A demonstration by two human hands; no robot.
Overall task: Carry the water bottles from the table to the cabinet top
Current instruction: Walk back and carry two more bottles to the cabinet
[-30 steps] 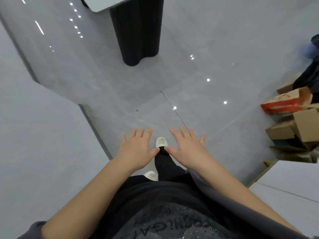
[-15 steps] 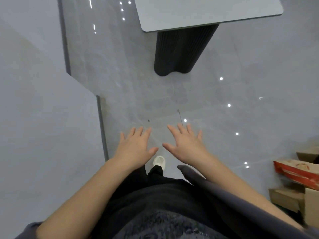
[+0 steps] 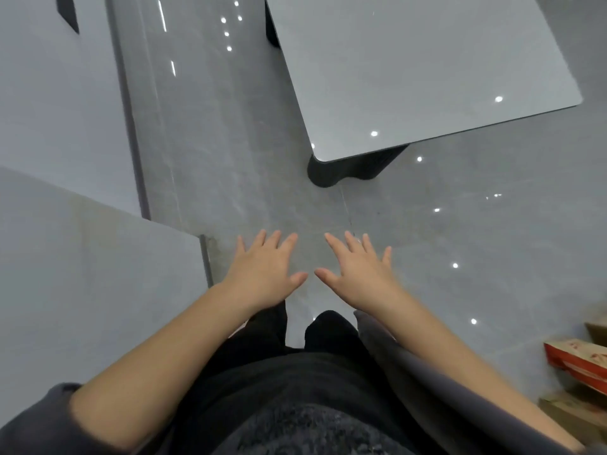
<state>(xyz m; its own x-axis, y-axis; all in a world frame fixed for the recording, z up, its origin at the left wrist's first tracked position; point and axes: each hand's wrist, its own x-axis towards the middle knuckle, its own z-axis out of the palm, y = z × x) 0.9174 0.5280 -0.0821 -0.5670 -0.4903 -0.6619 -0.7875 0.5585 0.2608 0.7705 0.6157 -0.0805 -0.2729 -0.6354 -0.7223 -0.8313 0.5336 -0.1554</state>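
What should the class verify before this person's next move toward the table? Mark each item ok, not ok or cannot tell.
1. The left hand holds nothing: ok, fingers straight.
2. The right hand holds nothing: ok, fingers straight.
3. The glossy grey tiled floor is bare up to the grey rectangular table: ok.
4. Water bottles stand on that table: cannot tell; none on the part in view.
5. The red-and-brown cardboard boxes lie off the path: ok, far right.
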